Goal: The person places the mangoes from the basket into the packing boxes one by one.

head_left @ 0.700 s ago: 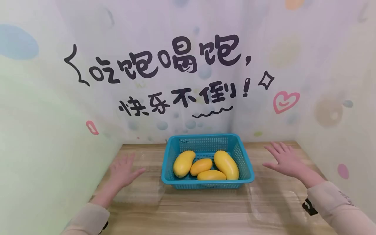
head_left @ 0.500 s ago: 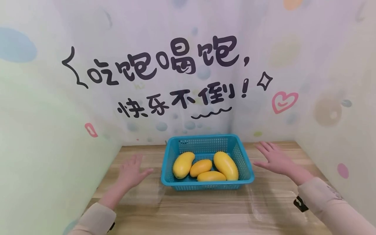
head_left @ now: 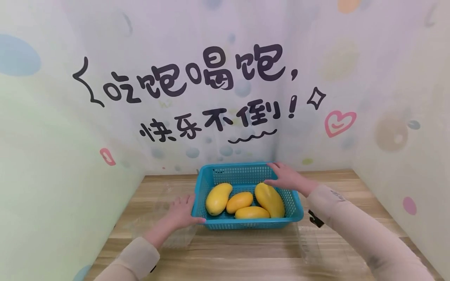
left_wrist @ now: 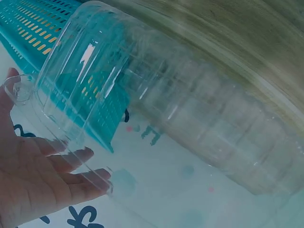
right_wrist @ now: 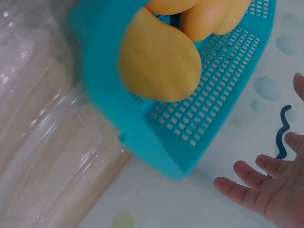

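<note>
A blue plastic basket [head_left: 251,225] stands against the back wall with several yellow mangoes inside, among them a large mango [head_left: 218,200] at its left. My left hand [head_left: 180,214] is at the basket's left side, thumb reaching along the front left corner, fingers extended. In the left wrist view its fingers show through a clear plastic box [left_wrist: 190,109]. My right hand [head_left: 289,178] reaches over the basket's right rim, fingers stretched out above the right-hand mango [head_left: 270,201]. In the right wrist view the palm faces the camera with nothing in it.
On the wood-grain table [head_left: 239,257], one clear plastic container [head_left: 175,237] lies left of the basket and another clear container [right_wrist: 47,142] lies at its right front. Patterned walls with black lettering [head_left: 214,119] enclose the back and both sides.
Both hands have moved inward from the sides. The left has come to the basket's left edge, the right over its right rim. The basket and mangoes stay in place.
</note>
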`<state>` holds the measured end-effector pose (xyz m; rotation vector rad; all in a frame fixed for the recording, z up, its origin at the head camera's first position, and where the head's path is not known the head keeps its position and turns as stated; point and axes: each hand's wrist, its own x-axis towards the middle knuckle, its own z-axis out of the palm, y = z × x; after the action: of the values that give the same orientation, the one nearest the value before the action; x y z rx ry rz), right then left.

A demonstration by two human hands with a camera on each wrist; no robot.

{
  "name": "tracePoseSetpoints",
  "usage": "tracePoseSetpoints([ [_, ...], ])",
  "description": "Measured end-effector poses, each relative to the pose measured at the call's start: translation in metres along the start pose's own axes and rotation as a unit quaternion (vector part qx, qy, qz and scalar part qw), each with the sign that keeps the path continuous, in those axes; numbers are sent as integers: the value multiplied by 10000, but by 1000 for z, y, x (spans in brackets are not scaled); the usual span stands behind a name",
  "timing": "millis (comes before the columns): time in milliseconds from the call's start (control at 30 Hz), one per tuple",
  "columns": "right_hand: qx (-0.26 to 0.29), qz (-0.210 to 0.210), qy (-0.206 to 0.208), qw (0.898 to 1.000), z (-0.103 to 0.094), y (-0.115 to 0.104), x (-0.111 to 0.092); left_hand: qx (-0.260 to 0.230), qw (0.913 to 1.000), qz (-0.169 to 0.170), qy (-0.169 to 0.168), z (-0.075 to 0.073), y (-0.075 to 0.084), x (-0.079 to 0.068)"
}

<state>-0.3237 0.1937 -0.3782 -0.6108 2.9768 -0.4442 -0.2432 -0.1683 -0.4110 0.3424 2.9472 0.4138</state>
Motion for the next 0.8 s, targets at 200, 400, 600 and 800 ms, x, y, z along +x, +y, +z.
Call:
tracePoseSetpoints([
  [200, 143, 757, -541, 9956, 14, -17, 27, 12, 9995, -186, -241, 2, -2, 1],
  [400, 369, 1537, -997, 9824, 40, -22, 40, -54, 9993, -202, -319, 4, -3, 2],
  [600, 414, 1891, -1218, 9735, 59, -19, 42, 16, 9989, -175, -445, 4, -3, 5],
  [800, 664, 1980, -1346, 9686, 69, -13, 41, 151, 9984, -113, -535, 1, -2, 9],
])
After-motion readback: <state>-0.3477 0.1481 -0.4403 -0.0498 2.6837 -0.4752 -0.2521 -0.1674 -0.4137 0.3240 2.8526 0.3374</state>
